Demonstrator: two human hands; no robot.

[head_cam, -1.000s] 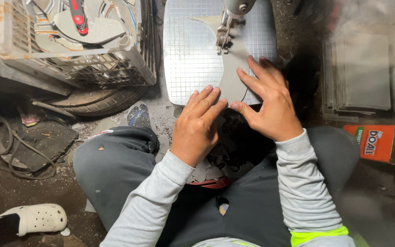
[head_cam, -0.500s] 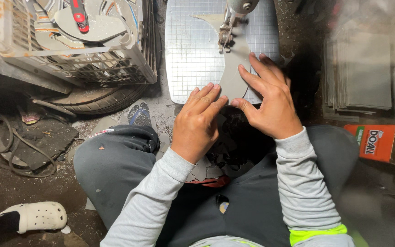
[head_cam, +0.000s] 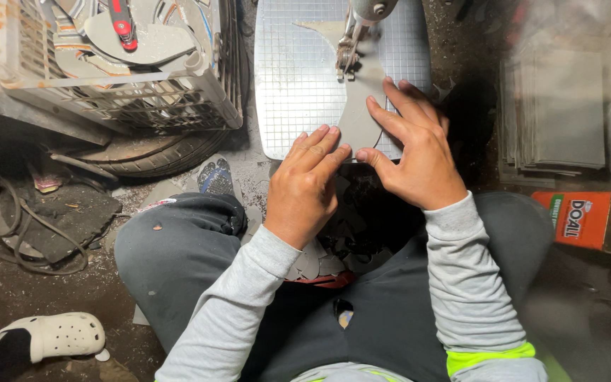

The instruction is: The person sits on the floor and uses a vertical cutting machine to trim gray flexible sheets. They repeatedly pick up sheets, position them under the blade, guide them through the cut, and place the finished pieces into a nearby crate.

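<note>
A flat grey sheet piece [head_cam: 359, 106] lies on the gridded metal saw table [head_cam: 295, 78], under the blade head [head_cam: 351, 42] at the top. My left hand [head_cam: 305, 187] rests at the table's near edge, fingertips pressing the piece's near end. My right hand [head_cam: 413, 148] lies flat with fingers spread on the right side of the piece. Both hands press down on the sheet rather than grasp it. Grey cut scraps [head_cam: 319, 258] lie in my lap between my knees.
A wire basket [head_cam: 107, 85] of cut grey shapes and a red-handled tool stands at upper left, over a tyre [head_cam: 153, 152]. A stack of grey sheets [head_cam: 556, 113] sits right, an orange carton [head_cam: 581, 219] below it. Cables [head_cam: 15, 233] and a white clog [head_cam: 47, 336] lie left.
Both hands have crept slightly away from me with the grey piece, feeding it toward the blade. Nothing else has moved.
</note>
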